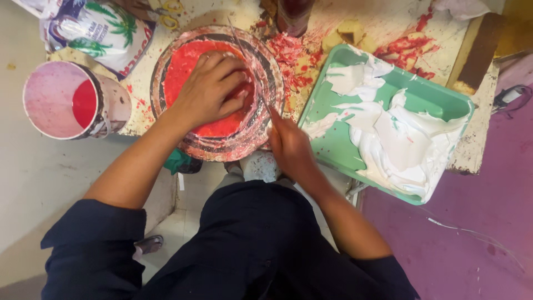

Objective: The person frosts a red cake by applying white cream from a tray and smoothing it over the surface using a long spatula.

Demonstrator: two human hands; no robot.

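**Two hands at work on a red-topped round cake**

Two bare hands fill my view from the head camera. The left hand (208, 89) lies palm down on the round cake (217, 91), its fingers curled and pressed into the red topping near the middle. The cake sits at the near edge of a smeared work table (388, 22), its side streaked pink, white and dark.

The right hand (290, 147) is closed around a thin palette knife (250, 61), whose blade runs up along the cake's right side and sticks out past the far rim. I cannot tell exactly how the fingers wrap the handle, since the back of the hand faces me.

Just to the right of the cake rests a green tray (444, 100) heaped with white cream (400, 139). To the left, well apart from the cake, a pink-stained tub (66, 100) lies tilted, with red liquid showing inside. Behind it is a printed plastic bag (94, 28). Red crumbs and smears (408, 47) litter the table beyond the tray, and a pair of yellow-handled scissors (169, 14) lies at the far edge.
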